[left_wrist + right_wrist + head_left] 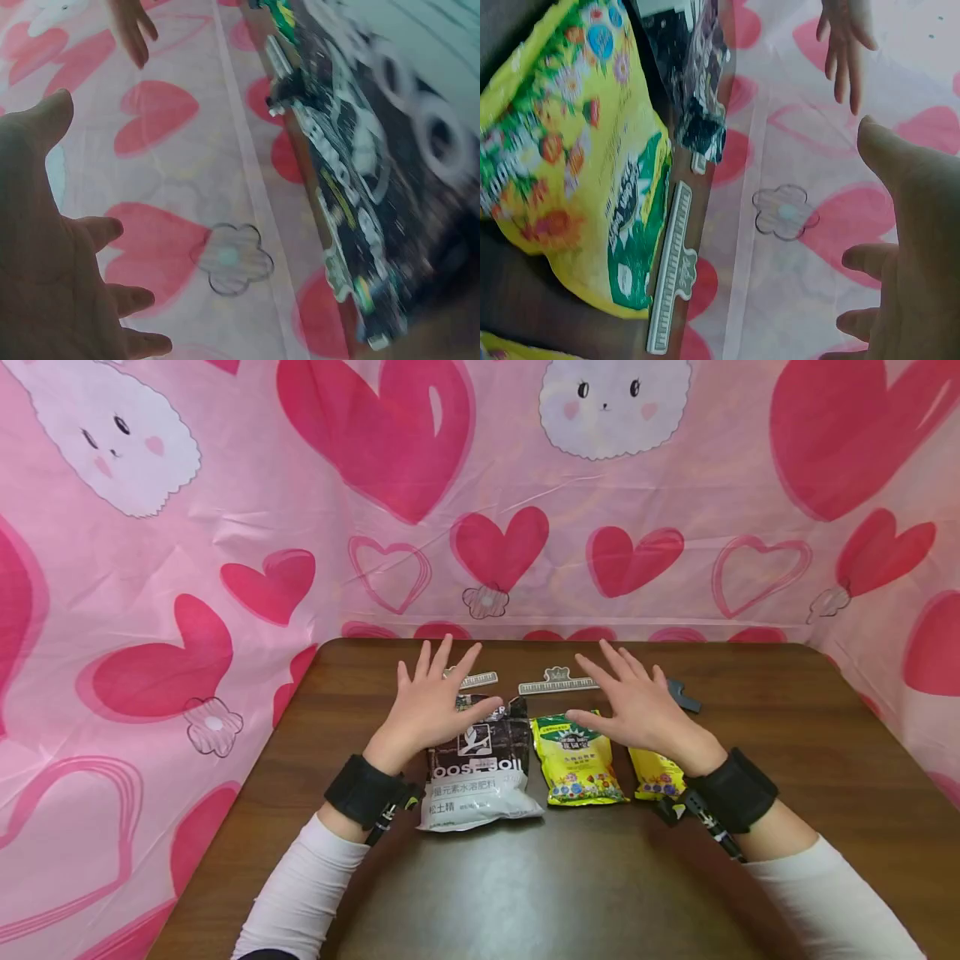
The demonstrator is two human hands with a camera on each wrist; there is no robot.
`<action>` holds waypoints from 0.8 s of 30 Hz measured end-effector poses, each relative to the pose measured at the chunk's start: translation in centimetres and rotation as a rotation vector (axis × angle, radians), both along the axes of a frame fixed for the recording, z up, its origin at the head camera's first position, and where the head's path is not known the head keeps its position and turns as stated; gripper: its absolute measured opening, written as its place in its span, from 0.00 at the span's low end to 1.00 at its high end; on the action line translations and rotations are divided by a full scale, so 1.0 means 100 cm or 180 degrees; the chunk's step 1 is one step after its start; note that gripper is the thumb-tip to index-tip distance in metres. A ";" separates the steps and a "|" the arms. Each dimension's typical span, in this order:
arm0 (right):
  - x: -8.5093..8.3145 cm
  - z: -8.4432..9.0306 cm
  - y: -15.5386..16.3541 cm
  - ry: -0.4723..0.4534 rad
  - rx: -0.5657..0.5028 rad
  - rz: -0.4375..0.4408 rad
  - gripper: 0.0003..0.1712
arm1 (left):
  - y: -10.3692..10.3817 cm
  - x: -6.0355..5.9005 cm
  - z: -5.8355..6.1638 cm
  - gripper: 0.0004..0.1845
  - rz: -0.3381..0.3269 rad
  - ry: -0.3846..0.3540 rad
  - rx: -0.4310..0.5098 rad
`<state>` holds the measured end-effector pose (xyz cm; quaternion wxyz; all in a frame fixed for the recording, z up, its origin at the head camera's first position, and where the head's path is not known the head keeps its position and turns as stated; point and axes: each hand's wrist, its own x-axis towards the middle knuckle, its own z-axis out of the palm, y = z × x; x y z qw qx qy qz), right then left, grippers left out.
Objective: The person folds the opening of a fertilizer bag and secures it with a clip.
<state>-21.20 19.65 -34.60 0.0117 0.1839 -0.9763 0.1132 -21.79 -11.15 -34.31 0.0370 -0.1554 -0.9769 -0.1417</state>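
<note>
Fingers [442, 664] of both hands were spread, nothing held; the left hand [431, 710] hovered over the dark bag [476, 768], the right hand [637, 710] over the yellow bags [577, 760] mid-desk [787, 752]; a bag's top edge was best pinched flat.

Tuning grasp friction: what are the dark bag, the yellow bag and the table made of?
Dark bag: looks like glossy plastic film, with glare and crinkles. Yellow bag: printed plastic film, shiny and wrinkled. Table: dark wood grain, probably veneer or laminate, with a semi-gloss reflection near the front.
</note>
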 end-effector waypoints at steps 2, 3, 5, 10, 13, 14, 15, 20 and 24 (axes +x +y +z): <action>0.004 0.000 -0.002 -0.0018 -0.0016 0.0080 0.52 | -0.010 0.004 -0.002 0.48 0.0019 -0.0018 -0.0047; 0.006 -0.001 -0.003 -0.0026 -0.0027 0.0124 0.51 | -0.014 0.006 -0.003 0.48 0.0025 -0.0020 -0.0065; 0.011 -0.003 -0.006 -0.0053 -0.0056 0.0199 0.51 | -0.023 0.010 -0.007 0.48 0.0049 -0.0060 -0.0092; 0.019 -0.012 -0.012 -0.0202 -0.0254 0.0351 0.49 | -0.043 0.020 -0.016 0.49 0.0077 -0.0196 -0.0043; 0.022 -0.018 -0.019 -0.0369 -0.0498 0.0436 0.47 | -0.053 0.024 -0.023 0.48 0.0087 -0.0238 0.0017; 0.023 -0.020 -0.021 -0.0411 -0.0586 0.0459 0.46 | -0.055 0.025 -0.025 0.47 0.0085 -0.0257 0.0036; 0.024 -0.022 -0.024 -0.0446 -0.0677 0.0475 0.46 | -0.058 0.026 -0.027 0.47 0.0086 -0.0285 0.0060; 0.028 -0.035 -0.038 -0.0440 -0.1044 0.0551 0.40 | -0.066 0.029 -0.036 0.46 0.0073 -0.0541 0.0361; 0.029 -0.043 -0.049 -0.0595 -0.1280 0.0543 0.35 | -0.071 0.026 -0.046 0.43 0.0107 -0.0746 0.0713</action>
